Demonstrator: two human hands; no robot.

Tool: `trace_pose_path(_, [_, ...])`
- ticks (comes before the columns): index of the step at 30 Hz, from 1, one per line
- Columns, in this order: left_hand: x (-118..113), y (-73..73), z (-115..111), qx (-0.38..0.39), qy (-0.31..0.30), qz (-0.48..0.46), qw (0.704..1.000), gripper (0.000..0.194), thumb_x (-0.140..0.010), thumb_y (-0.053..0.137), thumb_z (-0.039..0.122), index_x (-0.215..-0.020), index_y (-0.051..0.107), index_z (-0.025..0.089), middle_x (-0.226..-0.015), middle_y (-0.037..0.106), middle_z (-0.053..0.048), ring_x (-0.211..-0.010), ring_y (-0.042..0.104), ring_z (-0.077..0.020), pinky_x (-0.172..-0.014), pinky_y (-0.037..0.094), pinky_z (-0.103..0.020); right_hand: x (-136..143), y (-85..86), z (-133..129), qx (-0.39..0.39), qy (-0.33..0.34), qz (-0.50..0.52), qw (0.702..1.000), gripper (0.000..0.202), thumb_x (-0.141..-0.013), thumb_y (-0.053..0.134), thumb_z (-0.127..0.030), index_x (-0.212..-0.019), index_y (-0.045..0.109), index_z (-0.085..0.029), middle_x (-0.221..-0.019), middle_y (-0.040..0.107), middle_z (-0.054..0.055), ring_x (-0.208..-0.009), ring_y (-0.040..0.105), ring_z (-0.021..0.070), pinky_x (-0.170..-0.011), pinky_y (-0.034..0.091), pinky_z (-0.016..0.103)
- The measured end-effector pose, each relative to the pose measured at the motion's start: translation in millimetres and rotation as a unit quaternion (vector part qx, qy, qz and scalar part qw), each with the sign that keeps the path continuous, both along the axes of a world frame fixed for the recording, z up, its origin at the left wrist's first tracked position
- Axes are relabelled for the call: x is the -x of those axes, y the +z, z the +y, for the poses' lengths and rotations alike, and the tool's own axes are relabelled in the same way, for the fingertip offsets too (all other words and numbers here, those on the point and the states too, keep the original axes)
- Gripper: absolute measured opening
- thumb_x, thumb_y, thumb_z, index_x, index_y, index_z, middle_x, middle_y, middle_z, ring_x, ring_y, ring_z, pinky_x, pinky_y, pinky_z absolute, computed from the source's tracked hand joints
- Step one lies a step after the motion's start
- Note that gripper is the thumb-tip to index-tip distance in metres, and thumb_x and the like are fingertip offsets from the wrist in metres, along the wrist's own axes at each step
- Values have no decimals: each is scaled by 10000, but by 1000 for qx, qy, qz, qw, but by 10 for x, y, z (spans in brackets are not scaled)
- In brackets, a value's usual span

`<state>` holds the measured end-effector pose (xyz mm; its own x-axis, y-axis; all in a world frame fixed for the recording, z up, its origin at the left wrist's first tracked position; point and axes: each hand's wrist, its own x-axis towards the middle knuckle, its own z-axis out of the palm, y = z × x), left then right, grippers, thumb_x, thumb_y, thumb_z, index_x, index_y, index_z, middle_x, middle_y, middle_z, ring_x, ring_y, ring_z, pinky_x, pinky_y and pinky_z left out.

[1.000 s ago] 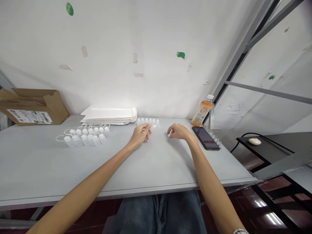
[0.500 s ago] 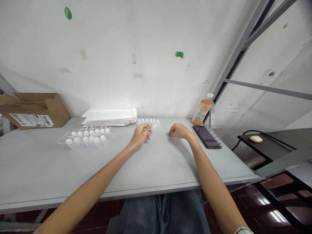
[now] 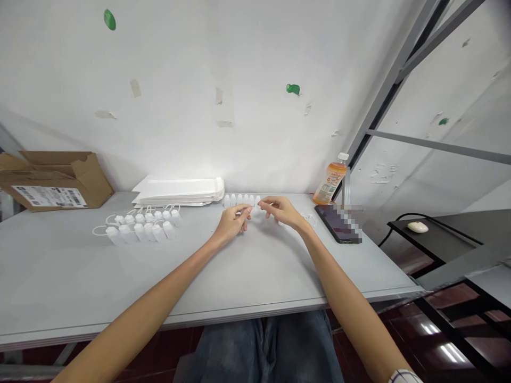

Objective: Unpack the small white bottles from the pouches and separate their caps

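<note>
My left hand (image 3: 232, 221) is over the middle of the table, its thumb and forefinger pinched together at the tips. Facing it from the right, my right hand (image 3: 281, 209) has curled fingers that nearly meet the left fingertips. What is between the fingers is small and whitish, too small to make out. Just behind both hands stands a row of several small white plastic bottles (image 3: 239, 200). To the left are two rows of white bottles with looped strings, the front row (image 3: 139, 232) larger in view than the back row (image 3: 139, 217).
Flat white packets (image 3: 175, 190) lie stacked by the wall, beside an open cardboard box (image 3: 59, 181). At right stand an orange drink bottle (image 3: 331, 182) and a phone (image 3: 335, 222). A thin white loop (image 3: 310, 219) lies near the phone. A white mouse (image 3: 418, 227) rests on a side shelf.
My right hand has moved left and slightly away from me, up to the left fingertips. A white loop on the table now shows to its right. My left hand has barely moved.
</note>
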<state>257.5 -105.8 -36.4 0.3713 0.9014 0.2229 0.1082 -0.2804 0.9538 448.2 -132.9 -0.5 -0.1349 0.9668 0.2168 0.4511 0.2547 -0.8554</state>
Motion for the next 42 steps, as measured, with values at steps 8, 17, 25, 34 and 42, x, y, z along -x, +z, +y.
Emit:
trace_pose_path(8, [15,-28,5,-21,0,32,999,434,-830,575,508,-995,713,132,-745,619,-34,-434,525,-77,-406,401,-213,55,-84,17,63,60,36,996,397,-770,717,-532,-813,679,-139,-771,653,67,-692,647,165,-453,490,215])
trace_pose_path(17, [-2,11,-56,2,-50,13,999,408,-840,584,456,-1035,717,123,-754,636,-45,-441,523,-74,-405,406,-211,-119,-61,25,153,105,90,978,448,-669,816,-535,-684,628,-129,-621,624,23,-561,640,147,-562,554,283])
trace_pose_path(25, [38,-20,22,-25,-81,22,996,498,-805,645,494,-1103,724,102,-797,695,-85,-487,538,-91,-436,426,-224,-140,18,-23,180,133,102,969,450,-653,837,-511,-697,560,-159,-568,600,-16,-530,635,139,-587,559,292])
trace_pose_path(34, [-10,20,20,-54,-27,22,998,429,-818,620,432,-1089,745,124,-609,633,-15,-470,496,-100,-495,448,-239,-102,22,-6,142,129,153,969,364,-733,777,-461,-689,559,-173,-584,574,-23,-459,574,119,-488,514,274])
trace_pose_path(42, [-26,120,-4,-51,-35,-29,998,400,-800,649,416,-1037,748,109,-617,616,-2,-475,535,-96,-542,492,-251,-150,125,-37,146,126,180,965,333,-705,797,-415,-689,579,-164,-575,600,-16,-482,584,123,-505,483,255])
